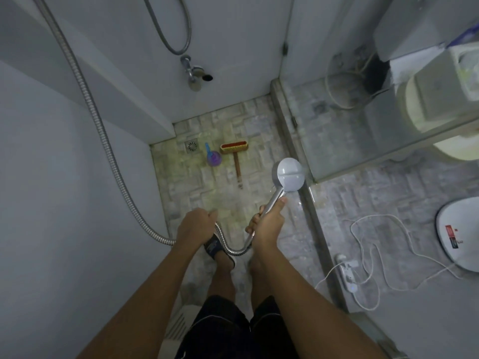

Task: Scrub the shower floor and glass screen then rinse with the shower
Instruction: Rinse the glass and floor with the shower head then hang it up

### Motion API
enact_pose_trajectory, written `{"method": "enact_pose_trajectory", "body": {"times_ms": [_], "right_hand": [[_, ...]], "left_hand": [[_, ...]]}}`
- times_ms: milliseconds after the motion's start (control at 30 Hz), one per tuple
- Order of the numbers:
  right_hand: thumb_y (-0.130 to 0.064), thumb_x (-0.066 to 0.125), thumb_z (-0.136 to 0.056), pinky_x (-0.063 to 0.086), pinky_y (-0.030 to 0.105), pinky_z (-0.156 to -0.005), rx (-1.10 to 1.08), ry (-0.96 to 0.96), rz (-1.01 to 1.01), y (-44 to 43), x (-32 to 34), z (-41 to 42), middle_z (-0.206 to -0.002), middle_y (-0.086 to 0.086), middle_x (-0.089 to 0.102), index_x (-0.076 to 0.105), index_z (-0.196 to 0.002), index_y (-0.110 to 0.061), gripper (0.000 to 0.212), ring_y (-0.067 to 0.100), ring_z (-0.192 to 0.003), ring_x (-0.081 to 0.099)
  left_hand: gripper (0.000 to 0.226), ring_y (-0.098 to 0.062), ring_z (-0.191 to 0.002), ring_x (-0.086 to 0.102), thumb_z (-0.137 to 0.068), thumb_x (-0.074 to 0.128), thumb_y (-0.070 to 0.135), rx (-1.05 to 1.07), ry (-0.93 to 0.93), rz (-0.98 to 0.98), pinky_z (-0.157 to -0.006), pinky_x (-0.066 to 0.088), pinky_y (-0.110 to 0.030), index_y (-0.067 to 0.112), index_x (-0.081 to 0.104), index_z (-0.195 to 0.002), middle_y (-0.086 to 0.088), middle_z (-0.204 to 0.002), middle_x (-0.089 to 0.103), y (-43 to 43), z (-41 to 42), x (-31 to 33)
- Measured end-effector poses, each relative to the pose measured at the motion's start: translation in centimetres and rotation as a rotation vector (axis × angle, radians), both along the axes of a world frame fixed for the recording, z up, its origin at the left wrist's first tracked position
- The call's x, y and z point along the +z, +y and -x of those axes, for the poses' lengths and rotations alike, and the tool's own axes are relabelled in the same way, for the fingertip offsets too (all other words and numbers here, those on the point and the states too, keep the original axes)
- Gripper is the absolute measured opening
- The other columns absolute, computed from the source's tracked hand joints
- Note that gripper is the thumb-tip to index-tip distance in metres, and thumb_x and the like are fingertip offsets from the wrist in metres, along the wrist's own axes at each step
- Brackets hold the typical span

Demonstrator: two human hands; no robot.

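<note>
My right hand (267, 220) grips the chrome handle of the shower head (290, 177), whose round grey head points toward the glass screen (344, 130) on the right. My left hand (195, 224) is closed around the metal hose (103, 130) that loops between both hands. On the tiled shower floor (228, 200) lies a scrub brush (234, 147) with red bristles and a wooden handle. A purple and blue bottle (213, 157) lies beside it, near the floor drain (191, 145).
A wall tap (190, 69) sticks out of the far wall. Beyond the glass are a toilet (440, 110), a white cable (375, 242) on the floor and a white scale (458, 234). My legs and a sandalled foot (219, 251) stand below the hands.
</note>
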State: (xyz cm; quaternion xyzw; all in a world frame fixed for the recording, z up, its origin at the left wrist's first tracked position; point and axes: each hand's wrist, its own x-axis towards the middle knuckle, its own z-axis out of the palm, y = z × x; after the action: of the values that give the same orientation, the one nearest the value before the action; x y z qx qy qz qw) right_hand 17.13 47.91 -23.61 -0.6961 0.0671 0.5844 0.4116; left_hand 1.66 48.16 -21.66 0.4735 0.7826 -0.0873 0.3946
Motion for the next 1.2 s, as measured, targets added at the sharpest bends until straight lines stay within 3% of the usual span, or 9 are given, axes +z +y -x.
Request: {"method": "enact_pose_trajectory", "body": {"times_ms": [200,300,433,533,667,767,867,967,1200], "right_hand": [[-0.074,0.028,-0.093,0.031,0.022,-0.040,0.086,0.032,-0.054,0.5,1.4,3.3,-0.046,0.003,0.034,0.046,-0.068,-0.013,0.069,0.016,-0.036,0.031],[-0.076,0.028,-0.092,0.029,0.021,-0.041,0.170,0.050,-0.082,0.5,2.2,5.9,-0.047,0.004,0.033,0.045,-0.063,-0.015,0.069,0.016,-0.037,0.030],[-0.074,0.030,-0.093,0.027,0.022,-0.043,0.273,0.085,-0.123,0.5,3.7,9.1,-0.048,0.004,0.032,0.046,-0.061,-0.017,0.067,0.015,-0.039,0.028],[-0.070,0.030,-0.096,0.025,0.022,-0.043,0.344,0.074,-0.180,0.5,5.2,11.1,-0.048,0.004,0.030,0.044,-0.060,-0.016,0.066,0.015,-0.040,0.027],[-0.073,0.030,-0.093,0.027,0.023,-0.043,0.411,0.059,-0.228,0.4,6.5,14.0,-0.048,0.005,0.031,0.047,-0.059,-0.016,0.069,0.016,-0.040,0.028],[-0.079,0.032,-0.084,0.026,0.023,-0.044,0.448,0.064,-0.244,0.3,7.4,16.5,-0.048,0.005,0.032,0.048,-0.059,-0.016,0.070,0.017,-0.040,0.028],[-0.078,0.032,-0.086,0.027,0.023,-0.044,0.480,0.048,-0.270,0.2,8.2,19.0,-0.047,0.003,0.033,0.049,-0.062,-0.015,0.069,0.017,-0.040,0.030],[-0.067,0.030,-0.098,0.028,0.022,-0.043,0.494,0.020,-0.327,0.1,8.8,21.0,-0.048,0.001,0.036,0.050,-0.065,-0.014,0.066,0.016,-0.040,0.032],[-0.061,0.031,-0.100,0.030,0.022,-0.043,0.493,-0.010,-0.434,1.2,10.8,24.5,-0.051,0.004,0.037,0.052,-0.072,-0.008,0.063,0.016,-0.042,0.034]], "left_hand": [[0.040,-0.034,-0.088,0.064,-0.102,0.045,0.031,0.071,0.037,-0.020,-0.072,0.045,-0.036,0.005,0.055,-0.073,-0.017,-0.085,0.062,-1.1,3.2,1.4],[0.044,-0.035,-0.089,0.066,-0.101,0.043,0.035,0.139,0.047,-0.028,-0.075,0.051,-0.039,0.002,0.062,-0.079,-0.021,-0.091,0.067,-2.3,5.7,2.2],[0.039,-0.036,-0.091,0.065,-0.102,0.045,0.036,0.237,0.087,-0.052,-0.075,0.048,-0.038,0.004,0.058,-0.084,-0.023,-0.096,0.067,-4.3,8.8,3.6],[0.045,-0.037,-0.095,0.065,-0.103,0.045,0.034,0.278,0.101,-0.090,-0.073,0.044,-0.036,-0.003,0.066,-0.086,-0.025,-0.099,0.068,-5.2,10.5,4.5],[0.049,-0.033,-0.089,0.065,-0.104,0.044,0.033,0.347,0.091,-0.121,-0.068,0.040,-0.032,0.011,0.050,-0.061,-0.012,-0.079,0.059,-6.0,12.8,5.8],[0.051,-0.027,-0.078,0.060,-0.104,0.043,0.035,0.416,0.106,-0.130,-0.066,0.038,-0.030,0.011,0.047,-0.059,-0.003,-0.066,0.050,-6.9,14.9,6.7],[0.048,-0.025,-0.075,0.054,-0.103,0.043,0.035,0.462,0.126,-0.139,-0.067,0.038,-0.030,0.006,0.055,-0.067,-0.004,-0.067,0.051,-7.3,16.9,7.3],[0.048,-0.026,-0.075,0.056,-0.104,0.042,0.034,0.505,0.112,-0.150,-0.066,0.039,-0.030,0.006,0.055,-0.067,-0.006,-0.069,0.054,-7.8,18.6,7.5],[0.050,-0.030,-0.076,0.061,-0.104,0.041,0.035,0.601,0.071,-0.213,-0.064,0.039,-0.031,0.003,0.058,-0.069,-0.014,-0.076,0.060,-7.2,21.8,8.0]]}}
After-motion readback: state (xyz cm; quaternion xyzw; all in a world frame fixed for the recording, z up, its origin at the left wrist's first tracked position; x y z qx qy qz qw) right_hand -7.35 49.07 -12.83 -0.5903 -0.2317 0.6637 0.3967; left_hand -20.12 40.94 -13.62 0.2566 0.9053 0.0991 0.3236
